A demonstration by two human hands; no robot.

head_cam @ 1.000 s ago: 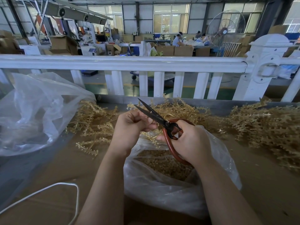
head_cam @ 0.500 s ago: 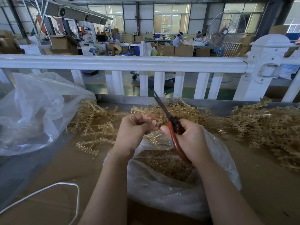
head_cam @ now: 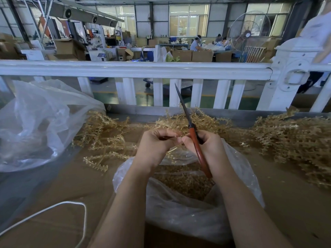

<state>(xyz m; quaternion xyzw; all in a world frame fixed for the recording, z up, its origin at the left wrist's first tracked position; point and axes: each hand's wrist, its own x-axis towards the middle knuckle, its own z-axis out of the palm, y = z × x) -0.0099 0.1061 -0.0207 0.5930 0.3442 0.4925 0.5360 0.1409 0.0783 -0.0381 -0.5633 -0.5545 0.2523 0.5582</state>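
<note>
Red-orange-handled steel scissors (head_cam: 198, 151) stand almost upright in the right hand (head_cam: 213, 153), whose grip is curled round the handles. The dark blades are pressed together and point up toward the white railing (head_cam: 143, 69). Just beside it, the left hand (head_cam: 155, 149) touches the right thumb with its fingertips, its grip pinching a thin golden plastic sprig (head_cam: 171, 150) that is mostly hidden by the fingers. Both hands hover over an open clear plastic bag (head_cam: 179, 217) holding cut golden bits. Heaps of golden plastic sprigs (head_cam: 295, 140) lie on the brown cardboard-covered desk (head_cam: 295, 203), behind the hands and to the right. At the left sits a large crumpled clear bag (head_cam: 35, 122), with a white cord (head_cam: 53, 208) near it.
</note>
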